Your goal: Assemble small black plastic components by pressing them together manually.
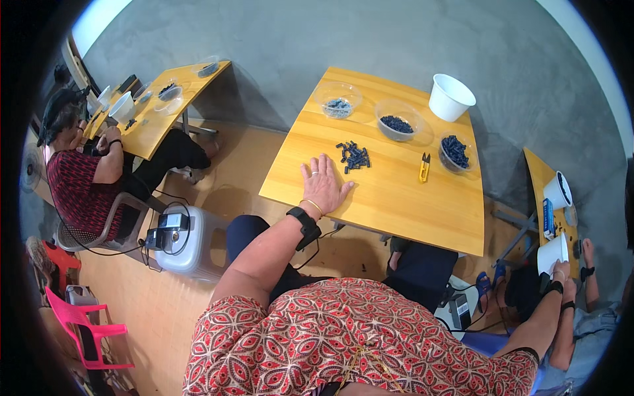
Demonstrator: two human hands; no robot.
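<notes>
My left hand lies flat, palm down and fingers spread, on the near left part of the yellow wooden table; it holds nothing and wears a black wrist strap and a bangle. Just beyond its fingertips lies a small pile of dark blue parts. Yellow snips lie to the right of the pile. My right hand reaches far right, off the table, and touches the lower edge of a tilted white cup; its grip is unclear.
Three clear bowls with dark parts and a white tub stand at the table's far side. Another person's arm is beside my right arm. A seated person works at the left table. A grey stool carries a device.
</notes>
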